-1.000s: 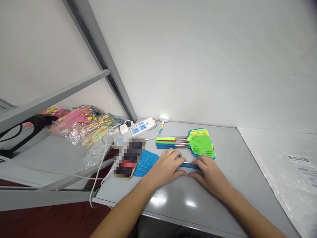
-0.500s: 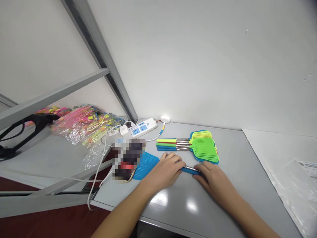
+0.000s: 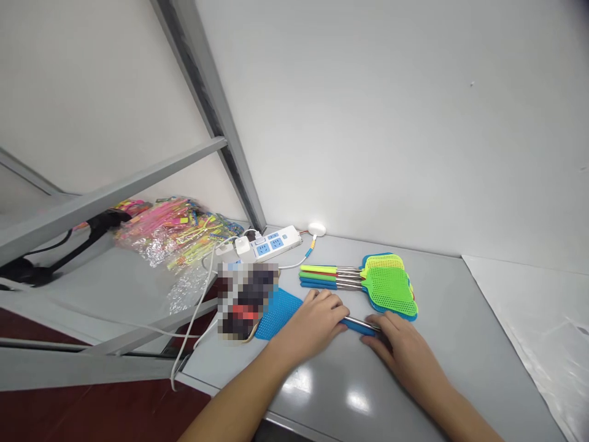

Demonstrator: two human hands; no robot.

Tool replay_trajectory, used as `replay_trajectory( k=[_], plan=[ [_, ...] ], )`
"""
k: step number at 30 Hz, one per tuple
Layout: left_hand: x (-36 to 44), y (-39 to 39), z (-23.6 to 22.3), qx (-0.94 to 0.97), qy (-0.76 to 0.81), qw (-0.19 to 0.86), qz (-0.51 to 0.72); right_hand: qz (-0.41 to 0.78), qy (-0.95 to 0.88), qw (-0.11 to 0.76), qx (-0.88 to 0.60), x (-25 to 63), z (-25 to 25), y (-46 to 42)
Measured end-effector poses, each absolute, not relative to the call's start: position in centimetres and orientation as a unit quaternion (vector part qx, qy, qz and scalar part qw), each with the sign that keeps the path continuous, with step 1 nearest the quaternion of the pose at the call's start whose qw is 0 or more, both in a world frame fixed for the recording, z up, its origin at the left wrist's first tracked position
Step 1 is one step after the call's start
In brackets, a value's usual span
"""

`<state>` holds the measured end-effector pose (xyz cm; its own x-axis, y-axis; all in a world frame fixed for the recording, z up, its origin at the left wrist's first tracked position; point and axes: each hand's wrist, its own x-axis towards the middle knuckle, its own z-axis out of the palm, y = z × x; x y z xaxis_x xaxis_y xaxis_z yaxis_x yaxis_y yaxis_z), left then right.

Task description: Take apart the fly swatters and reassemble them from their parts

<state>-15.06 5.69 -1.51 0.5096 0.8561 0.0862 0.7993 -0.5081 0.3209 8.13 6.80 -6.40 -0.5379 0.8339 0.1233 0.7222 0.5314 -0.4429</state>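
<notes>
Blue fly swatter (image 3: 280, 312) lies flat on the grey table (image 3: 460, 344), mesh head to the left, telescopic handle running right under both hands. Left hand (image 3: 317, 319) lies over the handle near the head, fingers together and curled on it. Right hand (image 3: 396, 341) grips the handle's right end, fingers closed around it. Just beyond, a stack of green and blue fly swatters (image 3: 372, 279). Far left: white power strip (image 3: 271, 242), bag of coloured items (image 3: 170, 230).

Glossy grey tabletop (image 3: 414, 380); swatters (image 3: 389, 285) perforated plastic mesh, shiny metal shafts; crinkly clear plastic bags (image 3: 175, 230).
</notes>
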Motion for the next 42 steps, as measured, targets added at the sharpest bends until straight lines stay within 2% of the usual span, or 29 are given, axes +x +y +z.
replay_trajectory(
  k=[10, 16, 21, 25, 42],
  plan=[
    [-15.6, 5.5, -1.6, 0.860, 0.478, 0.103, 0.143, 0.098, -0.875, 0.220, -0.419, 9.2, -4.5, 7.6],
    [-15.9, 5.5, -1.7, 0.865, 0.469, 0.073, 0.163, 0.029, -0.898, 0.160, -0.410, 7.9, -1.3, 12.0],
    [-16.3, 5.6, -2.0, 0.861, 0.466, 0.055, 0.196, -0.029, -0.917, 0.119, -0.380, 4.7, -1.2, 16.5],
    [-16.6, 5.7, -2.3, 0.856, 0.472, 0.045, 0.207, -0.007, -0.929, 0.089, -0.359, 2.9, -2.0, 18.0],
    [-17.2, 6.4, -2.3, 0.839, 0.500, 0.041, 0.210, 0.045, -0.933, 0.084, -0.347, 2.5, -2.1, 17.7]
  ],
)
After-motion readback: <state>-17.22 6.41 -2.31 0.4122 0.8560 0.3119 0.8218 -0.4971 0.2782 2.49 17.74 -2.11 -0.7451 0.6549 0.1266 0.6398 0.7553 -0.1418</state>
